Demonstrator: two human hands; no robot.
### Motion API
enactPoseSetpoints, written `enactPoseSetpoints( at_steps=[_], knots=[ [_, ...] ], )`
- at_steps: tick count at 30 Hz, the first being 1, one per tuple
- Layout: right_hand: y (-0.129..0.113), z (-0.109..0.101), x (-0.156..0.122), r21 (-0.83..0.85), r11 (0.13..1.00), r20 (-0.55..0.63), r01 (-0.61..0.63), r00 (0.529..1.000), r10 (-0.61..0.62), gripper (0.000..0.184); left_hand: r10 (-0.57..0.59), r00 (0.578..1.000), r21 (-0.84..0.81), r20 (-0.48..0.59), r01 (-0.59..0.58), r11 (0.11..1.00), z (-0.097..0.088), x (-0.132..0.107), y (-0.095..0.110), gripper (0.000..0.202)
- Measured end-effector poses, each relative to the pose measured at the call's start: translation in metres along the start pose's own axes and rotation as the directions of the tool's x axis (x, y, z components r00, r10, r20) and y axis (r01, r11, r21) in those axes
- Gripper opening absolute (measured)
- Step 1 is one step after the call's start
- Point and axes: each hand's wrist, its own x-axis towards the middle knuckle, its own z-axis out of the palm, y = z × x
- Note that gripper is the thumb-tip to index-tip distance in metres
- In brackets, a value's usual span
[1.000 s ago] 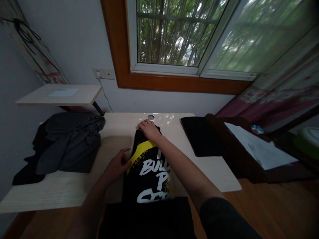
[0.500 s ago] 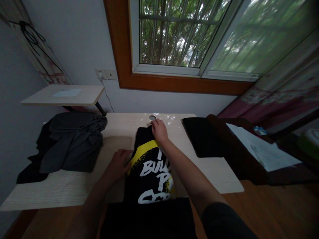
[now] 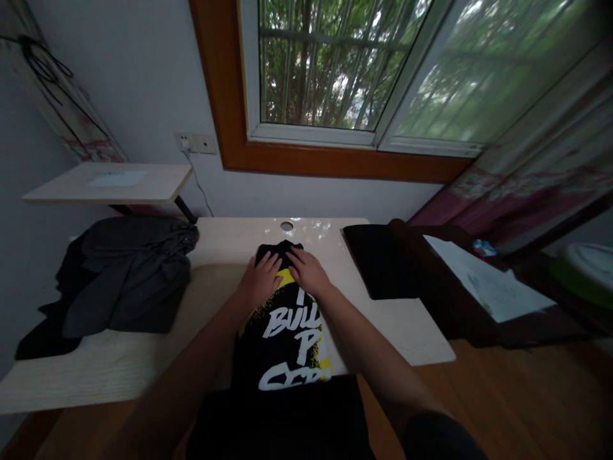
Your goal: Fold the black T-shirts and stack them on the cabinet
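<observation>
A black T-shirt [image 3: 287, 332] with a yellow band and white lettering lies folded into a long strip on the pale wooden table [image 3: 119, 364]. Its near end hangs over the table's front edge. My left hand [image 3: 261, 279] and my right hand [image 3: 309, 271] lie flat side by side on the shirt's far part, over the yellow band. Both have their fingers stretched out and pointing away from me. Neither hand holds anything.
A heap of dark grey clothes [image 3: 124, 275] lies on the table's left. A flat black item [image 3: 378, 259] sits at the right, beside a dark surface with a white paper [image 3: 483, 284]. A small shelf [image 3: 110, 182] hangs at the left wall. A cable hole [image 3: 286, 225] is behind the shirt.
My left hand moved from the shirt's left edge up onto its far part. My right hand slid slightly back toward me, so both now rest together.
</observation>
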Motion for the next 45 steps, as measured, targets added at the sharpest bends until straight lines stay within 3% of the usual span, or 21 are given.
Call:
enactPoseSetpoints(
  at_steps=[4, 9, 14, 21, 29, 34, 39, 42, 45],
  knots=[
    [0.002, 0.0, 0.002, -0.06, 0.996, 0.016, -0.07, 0.997, 0.071, 0.051, -0.09, 0.995, 0.027, -0.048, 0.091, 0.995, 0.014, 0.019, -0.009, 0.054],
    [0.006, 0.0, 0.004, -0.082, 0.987, -0.062, -0.139, 0.989, 0.134, 0.047, -0.11, 0.988, 0.012, -0.106, 0.112, 0.994, 0.023, 0.018, -0.02, 0.055],
    [0.022, -0.005, 0.007, -0.097, 0.951, -0.159, -0.293, 0.948, 0.276, 0.041, -0.112, 0.986, -0.005, -0.12, 0.113, 0.994, 0.024, 0.016, -0.02, 0.055],
    [0.03, -0.013, 0.008, 0.0, 0.92, -0.23, -0.392, 0.895, 0.381, 0.037, -0.146, 0.977, -0.012, -0.158, 0.145, 0.989, 0.027, 0.016, -0.022, 0.054],
    [0.027, -0.001, 0.017, 0.164, 0.856, -0.128, -0.49, 0.85, 0.511, 0.022, -0.238, 0.934, -0.138, -0.265, 0.208, 0.968, 0.034, 0.023, -0.039, 0.055],
    [0.03, 0.012, 0.022, 0.295, 0.845, -0.142, -0.446, 0.854, 0.501, 0.024, -0.347, 0.899, -0.282, -0.266, 0.272, 0.92, 0.029, 0.032, -0.055, 0.067],
    [0.034, 0.014, 0.019, 0.468, 0.834, -0.213, -0.294, 0.878, 0.429, 0.027, -0.468, 0.877, -0.454, -0.111, 0.374, 0.809, 0.02, 0.037, -0.062, 0.076],
    [0.033, 0.013, 0.015, 0.563, 0.797, -0.217, -0.219, 0.891, 0.399, 0.025, -0.449, 0.89, -0.536, -0.082, 0.341, 0.772, 0.021, 0.038, -0.061, 0.063],
    [0.028, 0.01, 0.011, 0.605, 0.757, -0.161, -0.245, 0.894, 0.418, 0.025, -0.402, 0.91, -0.58, -0.104, 0.273, 0.767, 0.023, 0.034, -0.06, 0.042]
  ],
)
